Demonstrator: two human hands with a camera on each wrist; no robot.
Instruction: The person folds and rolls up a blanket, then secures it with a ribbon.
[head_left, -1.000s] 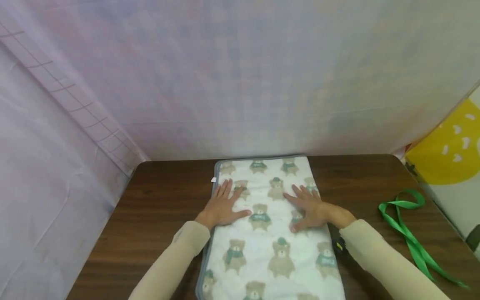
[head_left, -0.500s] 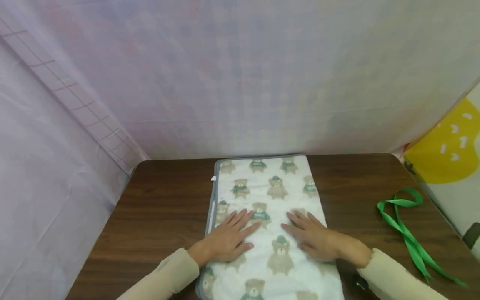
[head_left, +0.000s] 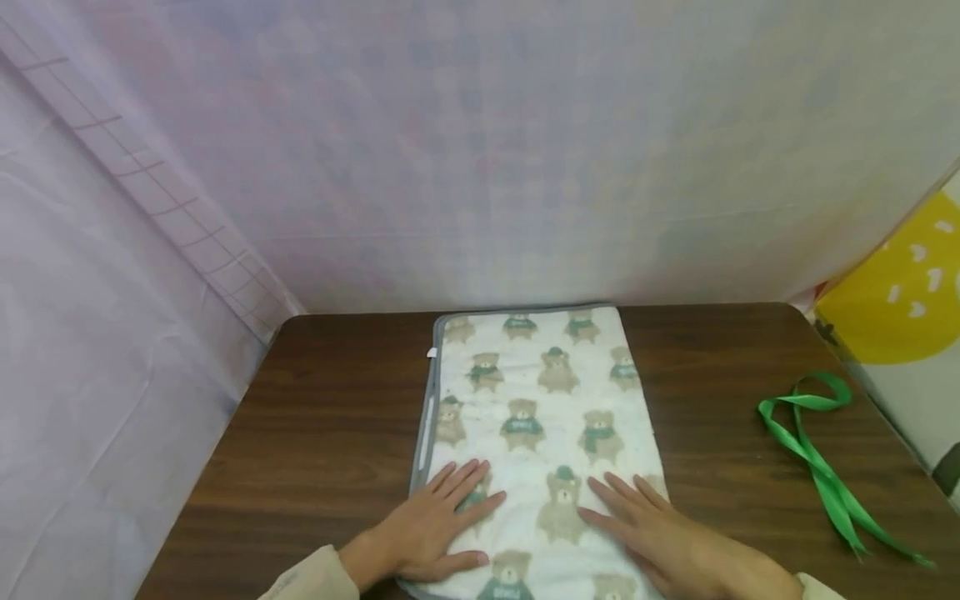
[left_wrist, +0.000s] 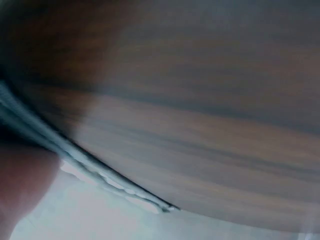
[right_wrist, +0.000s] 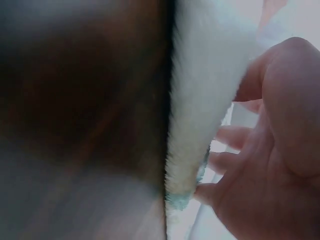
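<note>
A folded white blanket (head_left: 558, 417) with a print of bears in green and grey edging lies on the brown table. My left hand (head_left: 431, 525) rests on its lower left part, fingers straight and spread. On the lower right part lies my right hand (head_left: 660, 533), its fingers also straight. In the left wrist view the layered edge of the blanket (left_wrist: 115, 182) shows beside part of the left hand (left_wrist: 25, 190). The right wrist view has the fluffy fold of the blanket (right_wrist: 200, 100) with the right hand (right_wrist: 255, 165) touching it.
A green ribbon (head_left: 813, 458) lies loosely curled on the right side of the table (head_left: 322, 433). A pale checked cloth (head_left: 480, 150) hangs behind the table's back edge. A yellow patterned shape (head_left: 892, 292) is at the far right.
Both hands have slid down the blanket toward me, from its upper middle to its lower part. The blanket and the ribbon stay in place.
</note>
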